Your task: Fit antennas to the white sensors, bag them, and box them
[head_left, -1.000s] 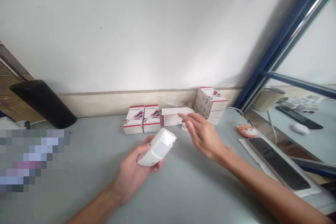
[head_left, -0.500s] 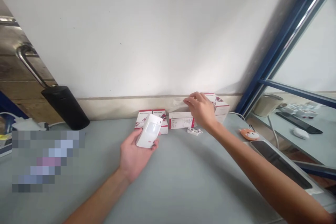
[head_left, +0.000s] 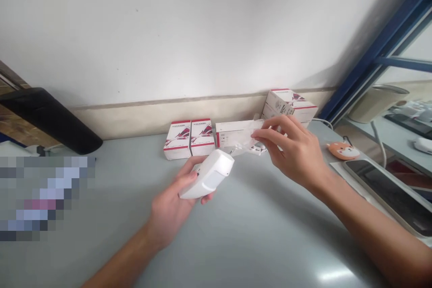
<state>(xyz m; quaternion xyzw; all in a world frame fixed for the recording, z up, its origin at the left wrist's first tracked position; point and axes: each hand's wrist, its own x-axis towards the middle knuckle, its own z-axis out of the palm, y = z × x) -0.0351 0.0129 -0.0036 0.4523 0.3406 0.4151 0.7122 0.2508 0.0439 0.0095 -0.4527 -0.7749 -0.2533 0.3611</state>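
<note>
My left hand (head_left: 172, 202) is wrapped round a white motion detector (head_left: 209, 175), held tilted above the table with its curved window facing right. Thumb and fingertips of my right hand (head_left: 293, 148) pinch a small clear plastic bag (head_left: 245, 140), which hangs just past the detector's upper end. What lies inside the bag is too blurred to make out. Behind the bag stands a white box with red trim (head_left: 232, 128). Small white parts (head_left: 258, 148) on the table are partly hidden by the bag and my right hand.
Two red-and-white boxes (head_left: 189, 139) lean near the wall, and more boxes (head_left: 288, 103) are stacked at the right. An orange animal-faced case (head_left: 342, 150) and a dark-screened device (head_left: 388, 193) lie on the right. A black cylindrical object (head_left: 50, 119) is at the left; a blurred patch covers the table there.
My right hand has come down and toward the detector, bringing the clear bag into plain view. My left hand has turned the detector and shifted it slightly right. The camera view has shifted.
</note>
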